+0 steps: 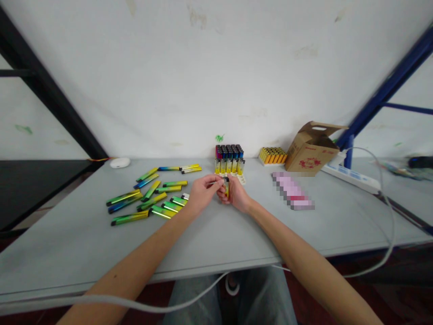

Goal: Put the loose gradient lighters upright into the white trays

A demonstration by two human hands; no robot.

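A small lighter with a dark top and a yellow body stands upright in my right hand, whose fingers wrap round it. My left hand is pinched closed, its fingertips at the lighter's top; what they hold is too small to make out. Right behind both hands, a white tray bears a row of clear-and-yellow lighters. Farther back stand several dark-topped lighters in close rows. To the left of my left hand, several green-and-yellow lighters lie loose, with a few blue ones among them.
Toward the wall on the right stand a block of orange-yellow cylinders and an open cardboard box. A blurred pink item lies nearer. A power strip and white cable run along the right. A white case sits at back left.
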